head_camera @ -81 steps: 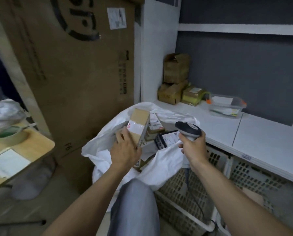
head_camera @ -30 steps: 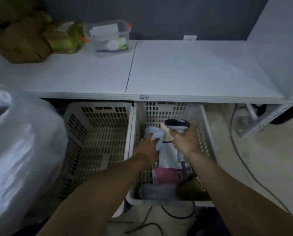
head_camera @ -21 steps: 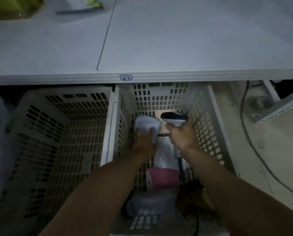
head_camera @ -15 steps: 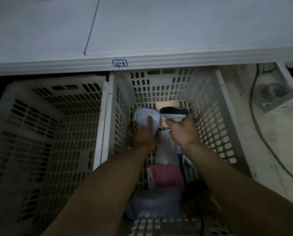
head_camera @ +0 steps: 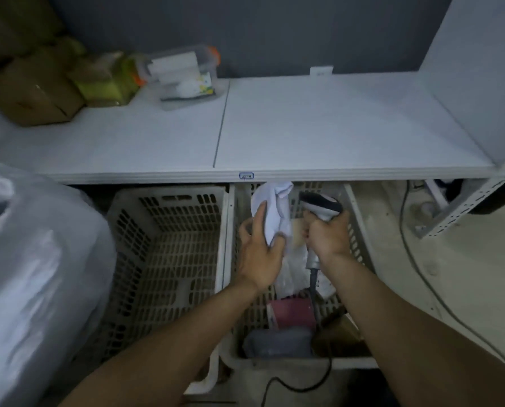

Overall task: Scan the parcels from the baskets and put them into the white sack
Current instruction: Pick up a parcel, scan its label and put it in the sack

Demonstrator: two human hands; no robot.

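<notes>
Head cam is the only view, looking down at two slatted baskets tucked under a white worktop (head_camera: 304, 121). The left hand (head_camera: 258, 254) has its fingers curled round the bottom end of a soft white parcel (head_camera: 274, 210), holding it upright over the right basket (head_camera: 354, 207), up near the worktop edge. The right hand (head_camera: 327, 233) is wrapped in a fist round the handle of the scanner (head_camera: 321, 205). The scanner head sits just beside the parcel and seems to point toward it, with the cable (head_camera: 313, 289) trailing down into the basket.

More stuff is waiting lower in that basket: a pink parcel (head_camera: 292, 312), a grey parcel (head_camera: 277, 342) and something brown at the near right corner. The left basket (head_camera: 169, 259) is right next to it. The white sack (head_camera: 24, 274) bulges at the far left of the frame, well apart from the hands.

My read is we're at the scan step for this one. I can't see a label on the parcel, it's all crumpled white plastic. So the next move probably needs the left hand to twist it until the barcode faces the scanner and the film sits flat enough to read. After that it's a long swing left, past the other basket, to drop it into the sack.
</notes>
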